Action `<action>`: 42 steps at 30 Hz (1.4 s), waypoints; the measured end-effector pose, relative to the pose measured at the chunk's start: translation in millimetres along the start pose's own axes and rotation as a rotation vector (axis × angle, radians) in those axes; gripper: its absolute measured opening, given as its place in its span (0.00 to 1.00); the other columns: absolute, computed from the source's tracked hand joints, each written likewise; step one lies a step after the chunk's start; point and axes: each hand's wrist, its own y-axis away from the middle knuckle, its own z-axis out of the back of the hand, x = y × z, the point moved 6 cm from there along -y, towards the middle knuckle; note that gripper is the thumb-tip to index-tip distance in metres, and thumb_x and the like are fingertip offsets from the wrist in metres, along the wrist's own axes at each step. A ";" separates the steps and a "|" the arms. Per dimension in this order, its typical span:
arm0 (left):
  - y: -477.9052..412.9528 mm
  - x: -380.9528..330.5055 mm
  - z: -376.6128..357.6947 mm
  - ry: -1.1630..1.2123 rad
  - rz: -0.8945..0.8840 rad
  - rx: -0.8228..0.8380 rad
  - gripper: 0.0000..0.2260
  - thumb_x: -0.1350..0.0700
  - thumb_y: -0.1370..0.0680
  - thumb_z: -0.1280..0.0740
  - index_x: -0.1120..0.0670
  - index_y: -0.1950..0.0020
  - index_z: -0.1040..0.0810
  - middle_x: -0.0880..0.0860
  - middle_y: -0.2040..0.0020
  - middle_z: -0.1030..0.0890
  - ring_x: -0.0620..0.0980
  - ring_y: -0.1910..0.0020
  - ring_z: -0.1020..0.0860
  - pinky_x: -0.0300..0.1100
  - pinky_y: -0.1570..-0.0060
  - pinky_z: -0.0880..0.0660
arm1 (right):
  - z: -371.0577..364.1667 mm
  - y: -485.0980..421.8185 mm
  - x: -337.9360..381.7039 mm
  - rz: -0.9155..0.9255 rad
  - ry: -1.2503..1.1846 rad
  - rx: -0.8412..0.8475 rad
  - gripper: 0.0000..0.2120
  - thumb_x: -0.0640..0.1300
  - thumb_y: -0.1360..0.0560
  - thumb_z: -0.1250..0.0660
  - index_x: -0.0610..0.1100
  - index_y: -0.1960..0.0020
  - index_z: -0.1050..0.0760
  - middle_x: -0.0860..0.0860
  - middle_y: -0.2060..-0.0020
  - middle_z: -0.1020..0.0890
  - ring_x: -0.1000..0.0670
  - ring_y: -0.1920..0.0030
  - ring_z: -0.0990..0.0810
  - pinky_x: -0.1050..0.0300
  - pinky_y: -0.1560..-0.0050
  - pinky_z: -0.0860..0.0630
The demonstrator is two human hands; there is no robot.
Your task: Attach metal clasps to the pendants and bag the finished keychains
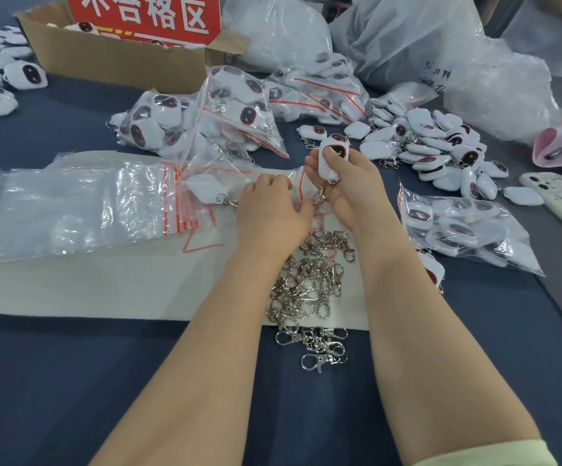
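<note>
you're on the bagging step: the clear zip bag (298,178) has its mouth pinched by your left hand (273,203), your right hand (350,193) grips the pendant (331,163) just above it, clasp (320,196) attached and dangling; next, feed it clasp-first inside

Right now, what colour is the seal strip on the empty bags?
Red seal strip on the clear empty bags; head view shows it.

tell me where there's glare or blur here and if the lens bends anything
Head view: even, soft light with faint shadows under the clasps; white glare on the stacked zip bags and the bag the left hand grips; the pendant in the right hand is sharp, the top right corner smeared; the forearms look stretched by the wide lens.
</note>
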 end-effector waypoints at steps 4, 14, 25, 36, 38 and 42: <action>-1.0 0.4 1.3 -0.007 -0.009 -0.010 0.19 0.46 0.23 0.38 0.57 0.37 0.27 0.55 0.38 0.26 0.57 0.38 0.31 0.48 0.41 0.34 | -3.2 1.9 2.2 0.064 0.081 0.031 0.03 0.34 0.21 0.38 0.39 0.49 0.28 0.44 0.59 0.20 0.50 0.59 0.18 0.58 0.54 0.19; -0.4 0.3 2.9 -0.004 -0.011 -0.030 0.15 0.48 0.23 0.37 0.56 0.42 0.25 0.55 0.40 0.26 0.57 0.40 0.31 0.46 0.44 0.35 | -9.0 2.9 -0.7 -0.009 0.016 0.078 0.11 0.37 0.18 0.44 0.37 0.52 0.25 0.43 0.57 0.19 0.48 0.56 0.19 0.56 0.52 0.19; -0.4 -0.7 3.9 0.014 -0.021 -0.041 0.15 0.48 0.23 0.37 0.56 0.43 0.24 0.55 0.41 0.26 0.57 0.40 0.31 0.46 0.43 0.34 | -13.1 4.7 -1.0 -0.030 0.041 0.159 0.13 0.27 0.21 0.46 0.32 0.41 0.28 0.42 0.52 0.20 0.49 0.52 0.19 0.57 0.45 0.22; -1.1 1.2 9.3 0.041 0.015 -0.052 0.12 0.52 0.24 0.36 0.60 0.52 0.23 0.57 0.49 0.23 0.58 0.47 0.26 0.51 0.48 0.28 | -18.8 5.3 15.4 0.032 0.173 0.084 0.14 0.32 0.20 0.41 0.34 0.36 0.33 0.42 0.49 0.20 0.48 0.52 0.18 0.58 0.47 0.20; -1.5 1.6 8.9 0.049 0.032 -0.043 0.11 0.52 0.25 0.35 0.61 0.54 0.22 0.58 0.51 0.21 0.58 0.50 0.24 0.51 0.49 0.26 | -21.7 6.5 24.1 0.110 0.353 0.050 0.09 0.36 0.22 0.36 0.37 0.42 0.29 0.46 0.55 0.20 0.49 0.54 0.20 0.52 0.46 0.21; -1.8 2.3 10.5 0.084 0.054 -0.069 0.10 0.53 0.25 0.34 0.60 0.59 0.22 0.58 0.51 0.21 0.58 0.50 0.24 0.51 0.48 0.26 | -28.0 13.2 38.5 0.231 0.636 -0.014 0.04 0.43 0.24 0.31 0.45 0.50 0.24 0.53 0.64 0.23 0.55 0.65 0.27 0.60 0.59 0.30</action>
